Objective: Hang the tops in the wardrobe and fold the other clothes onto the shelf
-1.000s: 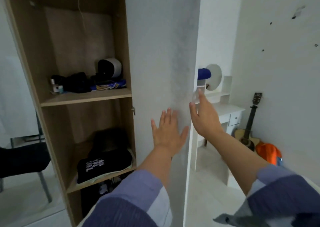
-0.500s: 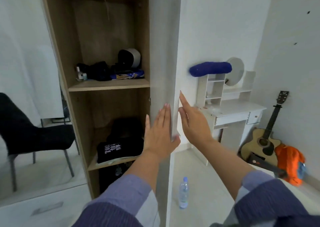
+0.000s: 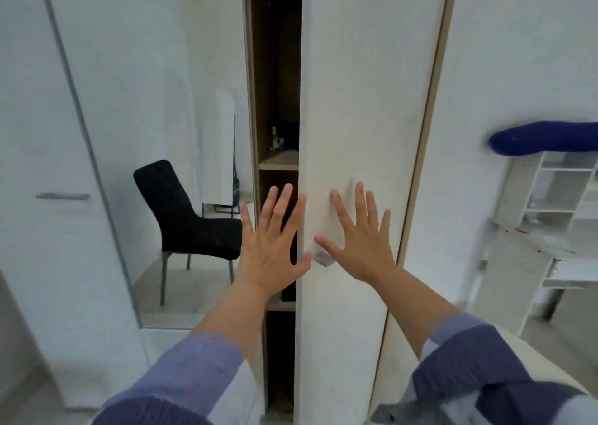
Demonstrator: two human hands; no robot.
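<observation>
The white wardrobe door stands almost closed, leaving a narrow dark gap through which a strip of the wooden shelf shows. My right hand lies flat on the door with fingers spread, just above its small metal handle. My left hand is spread in front of the gap, its thumb at the door's edge. No clothes can be made out; the inside is mostly hidden.
A mirror panel to the left reflects a black chair. A white door with a metal handle is at far left. A white dressing table with a blue roll on top stands at right.
The wardrobe door has swung from wide open to nearly closed. My right hand moved from the door's edge onto its front face; my left hand stayed near the edge.
</observation>
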